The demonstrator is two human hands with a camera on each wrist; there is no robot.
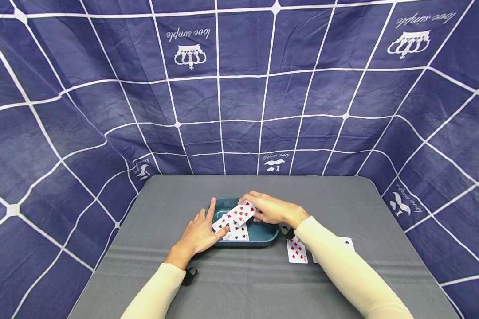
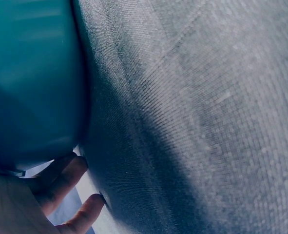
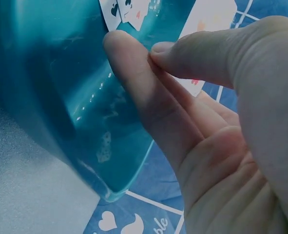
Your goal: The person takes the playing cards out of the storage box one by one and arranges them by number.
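Note:
A blue-green tray [image 1: 261, 238] stands on the grey table, with several overlapping playing cards [image 1: 239, 233] lying in its left part. Between thumb and fingers, my right hand [image 1: 273, 209] pinches a hearts card [image 1: 245, 214] over the tray. The right wrist view shows that hand's thumb [image 3: 197, 56] against the held card, which the fingers partly hide. At the tray's left side is my left hand [image 1: 199, 232], fingers spread and mostly straight, its thumb reaching over the rim to the cards. In the left wrist view its fingertips [image 2: 90, 207] are beside the tray wall [image 2: 34, 87].
A diamonds card [image 1: 296, 252] lies on the table right of the tray, near my right wrist. Beyond it a clubs card [image 1: 346, 243] is partly covered by my right sleeve [image 1: 343, 266]. A blue checked cloth [image 1: 239, 102] hangs behind and at the sides.

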